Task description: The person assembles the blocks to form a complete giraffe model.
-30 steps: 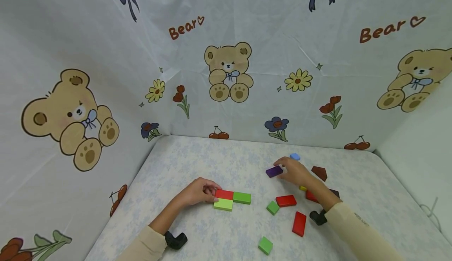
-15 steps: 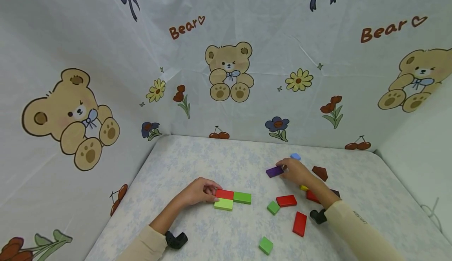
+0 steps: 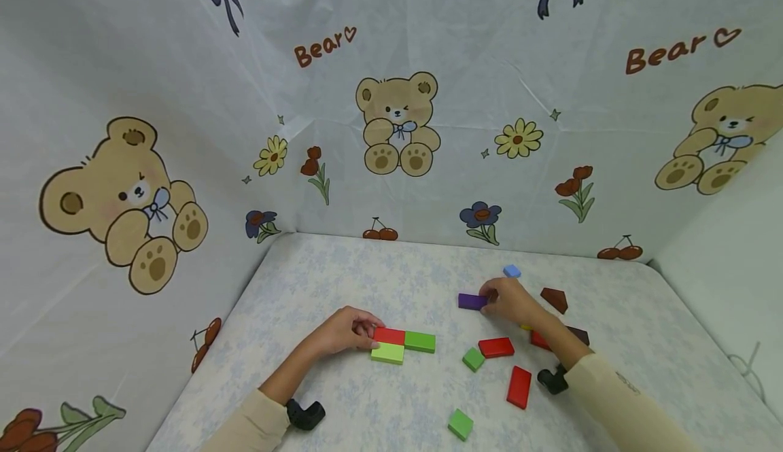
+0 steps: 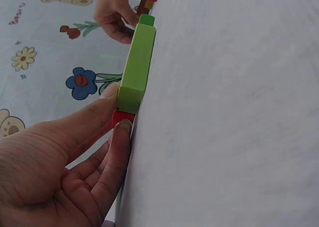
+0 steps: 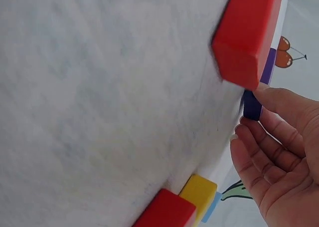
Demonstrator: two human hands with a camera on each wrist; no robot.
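My left hand (image 3: 342, 331) pinches the left end of a red rectangular block (image 3: 389, 336) between thumb and fingers. A lime green block (image 3: 387, 353) lies flush along the red block's near side, and a darker green block (image 3: 420, 342) meets its right end. In the left wrist view, the lime block (image 4: 137, 67) stands beyond my fingertips and partly hides the red block (image 4: 122, 117). Farther back on the right, my right hand (image 3: 509, 300) grips the right end of a purple rectangular block (image 3: 472, 301). A red block in front partly covers the purple block (image 5: 252, 106) in the right wrist view.
Near the right forearm lie red blocks (image 3: 496, 347) (image 3: 518, 387) and small green blocks (image 3: 473, 359) (image 3: 461, 425). Behind are a blue block (image 3: 512, 271) and a brown pentagonal block (image 3: 554, 299). A yellow block (image 5: 198, 192) sits beside another red one (image 5: 167, 210). A printed cloth backs the table.
My right hand has turned the purple block from a slant to nearly level with the table's back edge and drawn slightly nearer. My left hand stays on the red block.
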